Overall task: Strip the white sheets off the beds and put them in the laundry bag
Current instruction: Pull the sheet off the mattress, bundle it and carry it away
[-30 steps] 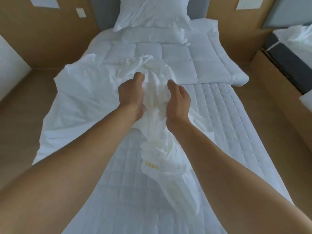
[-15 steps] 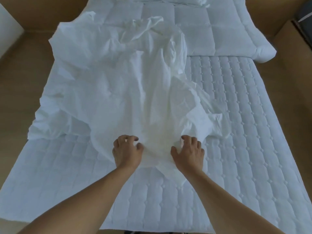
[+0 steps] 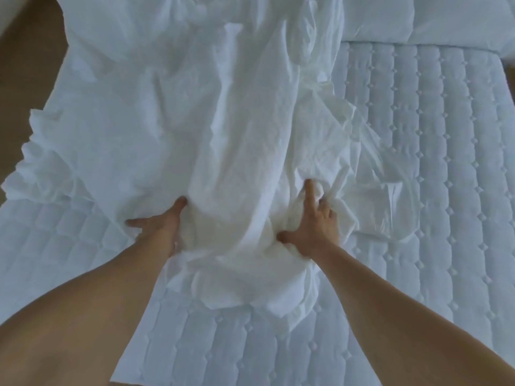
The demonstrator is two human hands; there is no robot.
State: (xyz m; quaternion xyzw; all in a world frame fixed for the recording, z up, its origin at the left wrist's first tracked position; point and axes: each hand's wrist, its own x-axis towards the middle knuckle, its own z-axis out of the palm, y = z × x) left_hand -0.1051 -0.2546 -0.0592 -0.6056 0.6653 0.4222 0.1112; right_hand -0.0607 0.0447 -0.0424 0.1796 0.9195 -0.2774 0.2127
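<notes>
The crumpled white sheet [image 3: 211, 129] lies loose over the left and middle of the quilted mattress [image 3: 434, 168], with a bunched end hanging toward me. My left hand [image 3: 158, 227] lies spread against the bunch's left side. Its thumb and one finger are straight, and its other fingers are hidden under the fabric. My right hand [image 3: 315, 224] is on the right side of the bunch, index finger straight, the other fingers curled into a fold of the sheet.
A folded white duvet [image 3: 423, 20] lies across the far end of the bed. Brown floor [image 3: 30, 71] shows at the upper left beside the bed. The mattress's right half is bare quilting.
My view has dropped closer to the bed. Both hands have let go of their earlier grip and reached further up the sheet, pulling more of it into a bunch between them.
</notes>
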